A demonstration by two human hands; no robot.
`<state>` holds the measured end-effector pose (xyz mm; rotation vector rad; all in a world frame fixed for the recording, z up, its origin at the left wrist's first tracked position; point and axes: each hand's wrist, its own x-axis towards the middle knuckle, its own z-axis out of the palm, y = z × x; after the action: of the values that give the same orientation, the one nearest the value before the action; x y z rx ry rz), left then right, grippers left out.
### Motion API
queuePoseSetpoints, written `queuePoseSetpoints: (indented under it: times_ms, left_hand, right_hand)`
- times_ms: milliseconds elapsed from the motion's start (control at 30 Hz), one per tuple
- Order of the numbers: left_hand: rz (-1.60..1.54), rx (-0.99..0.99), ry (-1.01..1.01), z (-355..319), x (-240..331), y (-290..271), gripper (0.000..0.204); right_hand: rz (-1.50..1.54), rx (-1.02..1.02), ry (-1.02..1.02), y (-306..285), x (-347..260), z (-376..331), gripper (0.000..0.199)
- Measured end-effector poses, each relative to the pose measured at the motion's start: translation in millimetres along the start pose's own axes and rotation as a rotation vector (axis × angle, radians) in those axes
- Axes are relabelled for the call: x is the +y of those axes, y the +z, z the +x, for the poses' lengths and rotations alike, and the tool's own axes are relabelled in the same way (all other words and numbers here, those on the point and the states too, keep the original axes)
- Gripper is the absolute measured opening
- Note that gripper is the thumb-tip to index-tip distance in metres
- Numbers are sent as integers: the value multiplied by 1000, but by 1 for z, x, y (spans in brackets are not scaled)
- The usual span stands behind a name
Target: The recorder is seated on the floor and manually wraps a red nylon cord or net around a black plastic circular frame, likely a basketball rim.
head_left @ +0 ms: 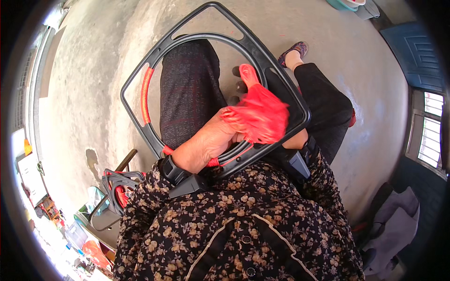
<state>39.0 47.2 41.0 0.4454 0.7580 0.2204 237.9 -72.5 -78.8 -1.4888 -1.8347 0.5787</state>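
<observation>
A black plastic frame (276,65), diamond-shaped with a round ring inside, rests tilted over my lap. Red cord is wound tightly round the ring's left side (146,96), with a shorter winding (213,162) at its near side. My left hand (216,136) is closed on a loose bundle of red cord (265,114), smeared by motion; the bundle covers most of its fingers. From the bundle a thin strand runs down to the near winding. Dark-covered fingertips of my right hand (241,86) curl into the ring from its right side, gripping the frame; its palm is hidden.
Similar black frames with red cord (121,193) are stacked on a chair at my left. Grey cloth (393,229) hangs at the lower right. Basins (349,5) stand at the far right, near a blue door (417,56). The floor (108,61) is concrete.
</observation>
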Motion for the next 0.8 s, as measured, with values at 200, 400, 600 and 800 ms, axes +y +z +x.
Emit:
queuePoseSetpoints:
  times_ms: [200,400,600,800]
  left_hand:
    - [-14,-305,-1,2,5,-5,20]
    - [27,-232,-18,1,5,-1,17]
    - [95,-194,26,4,4,-4,15]
    - [188,-168,-3,0,14,0,13]
  right_hand:
    - [0,-333,159,-8,4,-26,44]
    - [-2,-111,168,-3,-3,-15,43]
    - [-23,6,191,-17,0,-23,42]
    - [-181,84,131,-63,-31,-43,41]
